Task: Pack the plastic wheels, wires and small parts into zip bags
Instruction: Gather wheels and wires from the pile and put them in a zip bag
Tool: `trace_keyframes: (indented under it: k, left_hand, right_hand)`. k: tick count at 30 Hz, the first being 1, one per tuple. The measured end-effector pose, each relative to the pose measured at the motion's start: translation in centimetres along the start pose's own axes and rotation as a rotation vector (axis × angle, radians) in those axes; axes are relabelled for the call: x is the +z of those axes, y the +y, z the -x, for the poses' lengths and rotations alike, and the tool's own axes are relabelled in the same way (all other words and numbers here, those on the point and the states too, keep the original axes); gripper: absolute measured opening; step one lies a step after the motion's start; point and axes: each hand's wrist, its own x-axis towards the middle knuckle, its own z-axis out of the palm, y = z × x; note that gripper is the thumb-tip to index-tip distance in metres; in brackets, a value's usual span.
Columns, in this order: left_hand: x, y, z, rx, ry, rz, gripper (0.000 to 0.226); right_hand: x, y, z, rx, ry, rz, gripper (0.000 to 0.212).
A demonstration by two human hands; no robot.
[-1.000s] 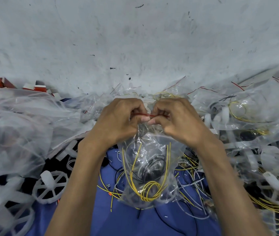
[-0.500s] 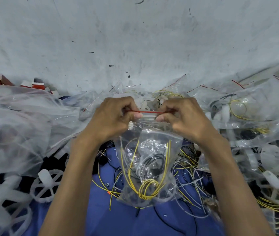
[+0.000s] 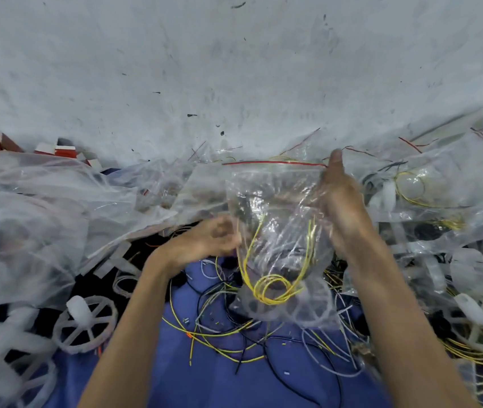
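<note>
Zip bag [image 3: 275,207], holding yellow wires [image 3: 266,287]: left hand [image 3: 204,242] had quit the red seal, fingers loosely curled; right hand [image 3: 340,201] alone pinched its top corner, aloft. Sealing judged complete.

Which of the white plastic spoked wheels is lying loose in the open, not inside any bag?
The white plastic spoked wheel at lower left, lying bare beside the blue cloth. The other wheels sit under or inside clear plastic bags.
</note>
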Motion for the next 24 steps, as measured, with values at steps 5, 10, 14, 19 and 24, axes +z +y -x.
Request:
trace_keyframes:
  k: [5,10,14,19,24]
  left_hand:
    - [1.9,-0.6,-1.1,-0.062,-0.192,-0.040,0.036]
    - [2.7,-0.8,-1.4,-0.028,-0.153,0.284,0.061]
    - [3.0,-0.4,-1.7,-0.063,-0.108,0.258,0.083]
    - [3.2,0.8,-1.5,-0.082,0.046,0.072,0.041]
    - [1.6,1.0,-0.3,-0.032,0.076,-0.061,0.030]
  right_hand:
    - [-0.5,-0.9,-0.4,0.111,-0.074,-0.548,0.027]
    - [-1.1,-0.9,-1.7,0.364,0.075,-1.252,0.027]
    - [-1.0,-0.1,-1.7,0.374,0.190,-1.239,0.035]
    - [-1.2,0.0,-2.0,0.307,0.197,-0.936,0.033]
    - [-2.7,-0.1,-1.8,0.161,0.064,-0.566,0.008]
